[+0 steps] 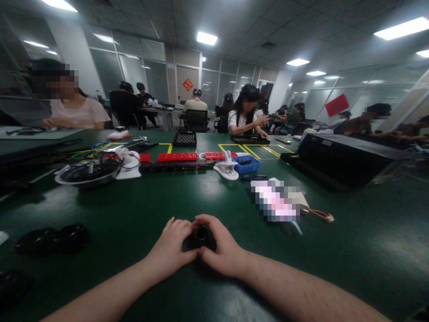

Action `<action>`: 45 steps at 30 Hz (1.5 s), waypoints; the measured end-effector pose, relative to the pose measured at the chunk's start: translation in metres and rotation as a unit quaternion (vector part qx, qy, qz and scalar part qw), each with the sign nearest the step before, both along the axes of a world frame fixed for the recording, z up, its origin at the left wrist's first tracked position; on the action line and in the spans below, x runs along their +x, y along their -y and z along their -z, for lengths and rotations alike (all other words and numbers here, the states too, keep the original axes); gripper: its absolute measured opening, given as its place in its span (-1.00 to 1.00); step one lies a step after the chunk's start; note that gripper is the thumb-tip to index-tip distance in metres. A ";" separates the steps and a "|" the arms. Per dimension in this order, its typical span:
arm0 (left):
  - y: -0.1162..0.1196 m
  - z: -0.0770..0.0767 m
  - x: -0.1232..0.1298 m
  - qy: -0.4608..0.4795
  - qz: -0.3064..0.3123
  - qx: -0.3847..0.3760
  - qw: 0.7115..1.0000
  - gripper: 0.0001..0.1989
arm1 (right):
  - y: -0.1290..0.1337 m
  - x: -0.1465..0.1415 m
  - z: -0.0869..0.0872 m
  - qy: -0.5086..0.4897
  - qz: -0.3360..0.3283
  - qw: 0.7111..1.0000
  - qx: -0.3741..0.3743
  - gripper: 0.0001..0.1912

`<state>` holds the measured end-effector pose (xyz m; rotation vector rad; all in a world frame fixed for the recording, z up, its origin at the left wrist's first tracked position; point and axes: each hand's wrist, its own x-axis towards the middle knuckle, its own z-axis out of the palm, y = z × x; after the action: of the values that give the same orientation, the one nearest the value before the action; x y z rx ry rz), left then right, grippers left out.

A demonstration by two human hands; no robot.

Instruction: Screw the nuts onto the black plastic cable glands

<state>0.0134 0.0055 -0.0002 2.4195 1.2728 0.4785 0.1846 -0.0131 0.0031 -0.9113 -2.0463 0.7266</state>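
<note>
A small dark round part with a ring-shaped top sits on the green table right before me. My left hand curls around its left side, thumb at the near edge. From the right, my right hand closes round the same part, its index finger arching over the far side. The two thumbs meet in front, and the fingers of both hands come together behind. Much of the part is hidden by my hands, so its exact kind cannot be made out. Black round parts lie to the left.
Beyond my hands are a metal bowl with dark items, red power strips, a white clip-like base and a blue basket. A pixelated item lies right of centre, near a large black case. Co-workers sit beyond.
</note>
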 end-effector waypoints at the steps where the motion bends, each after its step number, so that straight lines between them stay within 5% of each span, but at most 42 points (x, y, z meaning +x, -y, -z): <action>1: 0.000 0.001 0.000 0.000 0.001 0.000 1.000 -0.74 | 0.001 0.000 0.000 0.000 -0.003 1.000 0.000 -0.33; 8: 0.003 -0.005 0.002 0.003 0.000 -0.004 1.000 -0.79 | -0.002 -0.002 -0.001 0.033 0.102 0.993 -0.042 -0.39; 11: 0.003 -0.005 0.002 0.005 -0.001 -0.004 1.000 -0.79 | -0.002 -0.002 0.000 0.014 0.066 0.997 -0.040 -0.48; 15: 0.001 -0.002 0.000 0.006 0.003 -0.008 1.000 -0.76 | 0.000 0.000 0.000 -0.023 -0.009 1.000 -0.013 -0.32; 22: 0.004 -0.008 0.002 0.004 0.000 -0.014 1.000 -0.80 | -0.003 -0.003 0.000 0.005 0.104 0.994 -0.032 -0.36; 25: 0.003 -0.007 0.002 0.004 -0.001 -0.011 1.000 -0.79 | -0.002 -0.002 0.000 -0.002 0.055 0.998 -0.029 -0.42; 29: 0.001 -0.002 0.000 -0.003 -0.001 -0.009 1.000 -0.73 | 0.000 0.000 0.000 -0.005 -0.023 1.000 -0.015 -0.23; 36: 0.002 -0.005 0.001 -0.002 0.004 -0.011 1.000 -0.78 | -0.003 -0.003 0.003 0.012 0.083 0.996 -0.039 -0.30; 42: 0.001 -0.001 0.000 -0.002 -0.001 0.000 1.000 -0.73 | -0.001 0.000 0.001 -0.015 -0.035 0.999 -0.019 -0.25; 45: 0.000 -0.001 0.000 0.001 0.004 -0.001 1.000 -0.74 | 0.000 0.000 -0.001 -0.005 0.005 1.000 -0.023 -0.22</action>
<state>0.0132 0.0054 0.0004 2.4213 1.2628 0.4763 0.1850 -0.0131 0.0043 -0.9428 -2.0225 0.7734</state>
